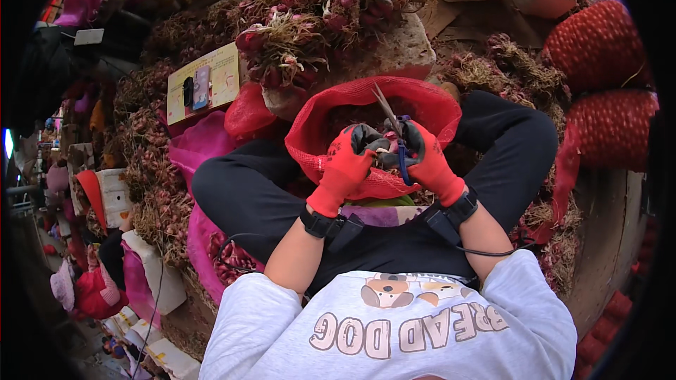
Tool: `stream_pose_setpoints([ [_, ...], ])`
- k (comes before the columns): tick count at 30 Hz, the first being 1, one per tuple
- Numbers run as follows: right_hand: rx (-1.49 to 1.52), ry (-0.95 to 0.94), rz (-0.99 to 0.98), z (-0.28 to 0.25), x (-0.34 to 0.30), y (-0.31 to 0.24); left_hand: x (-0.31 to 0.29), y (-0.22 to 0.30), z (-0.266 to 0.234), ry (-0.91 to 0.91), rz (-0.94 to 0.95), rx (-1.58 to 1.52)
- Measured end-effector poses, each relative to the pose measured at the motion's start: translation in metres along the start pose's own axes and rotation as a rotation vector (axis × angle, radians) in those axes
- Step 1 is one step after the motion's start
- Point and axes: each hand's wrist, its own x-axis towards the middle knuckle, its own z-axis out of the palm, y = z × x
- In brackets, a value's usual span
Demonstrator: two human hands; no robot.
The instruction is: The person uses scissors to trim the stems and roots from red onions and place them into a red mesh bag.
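My left hand (345, 163), in a red glove with dark grey fingertips, is closed around a small reddish shallot (389, 142), mostly covered by the fingers. Close beside it, my right hand (435, 162), gloved the same way, grips a pair of scissors (385, 107) with dark blue handles. The blades point up and away, slightly parted. Both hands are over the mouth of a red mesh sack (308, 116) between my bent legs. Shallots lie in shadow inside the sack, hard to make out.
Dried shallot bunches (282, 39) are heaped on a pale foam box (415, 49) ahead. A phone (201, 88) lies on a yellow box (224, 70) at left. Full red mesh sacks (598, 42) stand at right. Loose shallots (229, 257) lie on pink cloth. Another person (98, 288) sits far left.
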Motion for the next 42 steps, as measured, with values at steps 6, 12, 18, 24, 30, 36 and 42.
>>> stream_pose_setpoints([
  [6,0.255,0.145,0.143,0.003,0.0,0.011,0.003,0.02,0.005,0.096,0.332,0.601],
  [12,0.638,0.131,0.224,-0.007,-0.004,0.022,0.003,0.008,0.006,0.064,0.324,0.349],
  [18,0.798,0.185,0.31,-0.007,-0.005,0.022,0.003,0.014,0.019,0.248,-0.008,-0.144],
  [24,0.259,0.098,0.174,-0.002,0.001,0.016,0.002,0.014,0.008,0.077,0.079,0.378],
  [30,-0.223,0.068,-0.028,0.005,0.002,-0.002,-0.001,-0.006,0.002,0.023,-0.115,0.171],
  [36,-0.379,0.13,-0.236,0.006,0.006,0.002,0.0,0.005,0.0,0.134,0.002,0.426],
  [42,-0.381,0.122,-0.22,0.006,0.005,0.003,0.001,0.001,0.0,0.09,0.096,0.361],
])
